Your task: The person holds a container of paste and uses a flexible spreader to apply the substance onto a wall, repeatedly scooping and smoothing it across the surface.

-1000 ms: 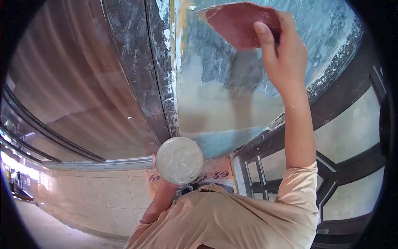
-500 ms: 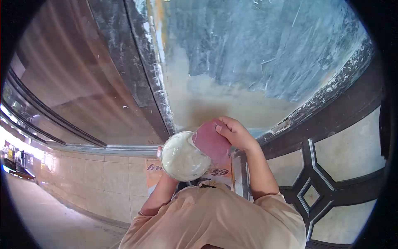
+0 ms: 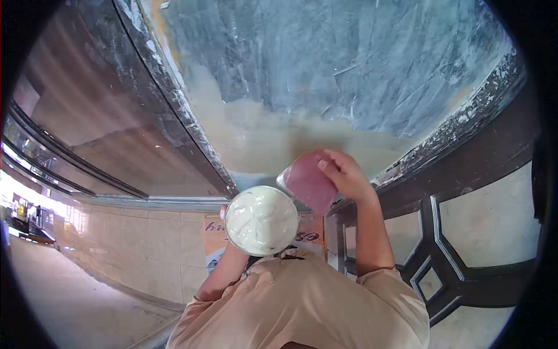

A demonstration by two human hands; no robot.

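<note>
A round white tub of pale putty is held up from beneath by the left hand — only a fingertip shows at the rim, so how far the fingers are closed cannot be told. A flat reddish-brown scraper blade is pinched between thumb and curled fingers of the right hand, its lower edge just beside the tub's rim — both are raised before the blue-grey scraped wall panel, part-covered in beige filler.

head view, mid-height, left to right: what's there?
Tiled wall → left hand → tub of white paste → reddish spreader → right hand → dark gate frame
</note>
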